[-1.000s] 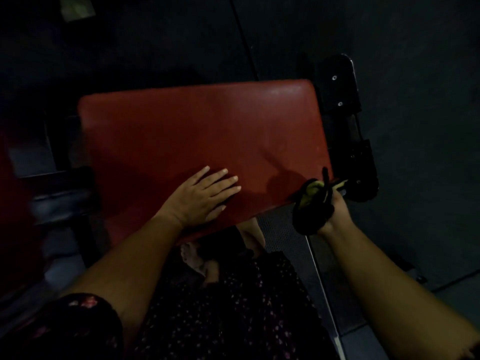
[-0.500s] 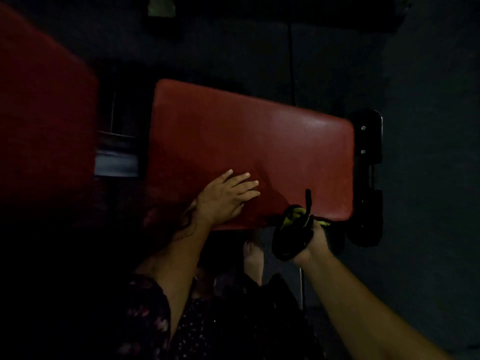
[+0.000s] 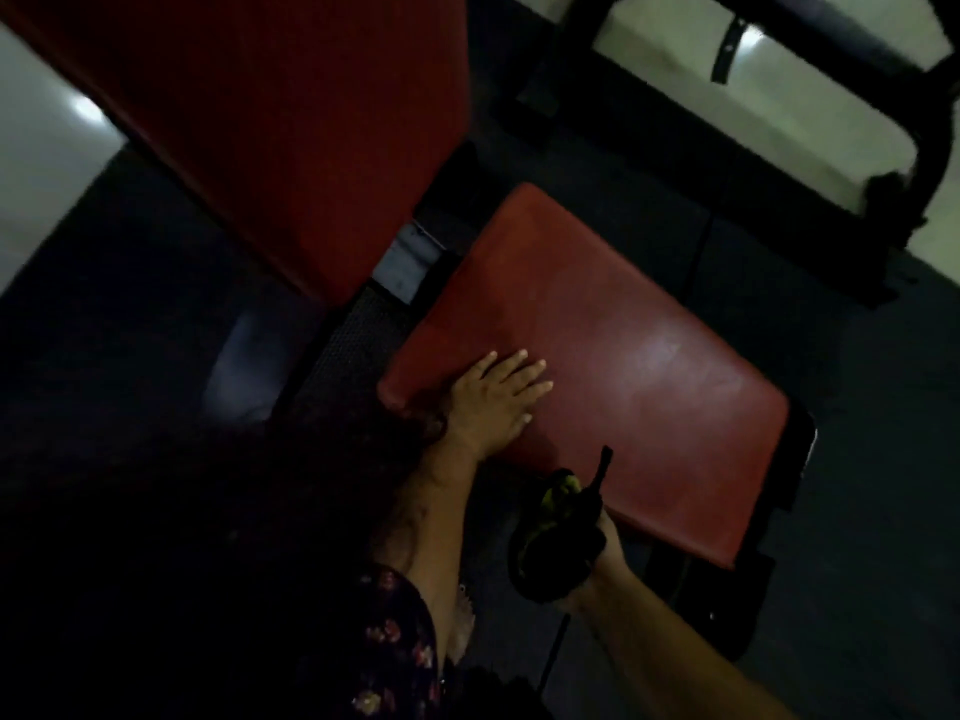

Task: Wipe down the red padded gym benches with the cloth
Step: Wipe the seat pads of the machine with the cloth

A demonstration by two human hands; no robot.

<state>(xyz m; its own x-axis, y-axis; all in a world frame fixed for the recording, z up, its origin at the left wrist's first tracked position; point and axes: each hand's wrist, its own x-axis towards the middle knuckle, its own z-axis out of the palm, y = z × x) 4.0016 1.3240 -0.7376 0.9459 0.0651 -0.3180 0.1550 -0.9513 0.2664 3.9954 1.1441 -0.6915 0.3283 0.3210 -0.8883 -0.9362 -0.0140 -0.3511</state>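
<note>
A red padded seat pad (image 3: 623, 366) lies tilted across the middle of the view. My left hand (image 3: 493, 397) rests flat on its near left corner, fingers straight. My right hand (image 3: 597, 543) grips a bunched dark cloth with yellow-green patches (image 3: 550, 532) just below the pad's near edge, off the padding. A second, larger red padded backrest (image 3: 270, 127) rises at the upper left, separated from the seat by a gap with a grey metal bracket (image 3: 410, 259).
Black metal frame parts (image 3: 779, 579) stick out at the seat's right end. Another dark machine frame (image 3: 810, 59) crosses the top right over a pale floor. Dark rubber flooring (image 3: 857, 407) surrounds the bench. My floral clothing (image 3: 395, 652) fills the bottom left.
The view has swung left and tilted, bringing the big backrest and pale floor into sight. My left hand stays flat on the seat; my right hand still holds the cloth by the near edge.
</note>
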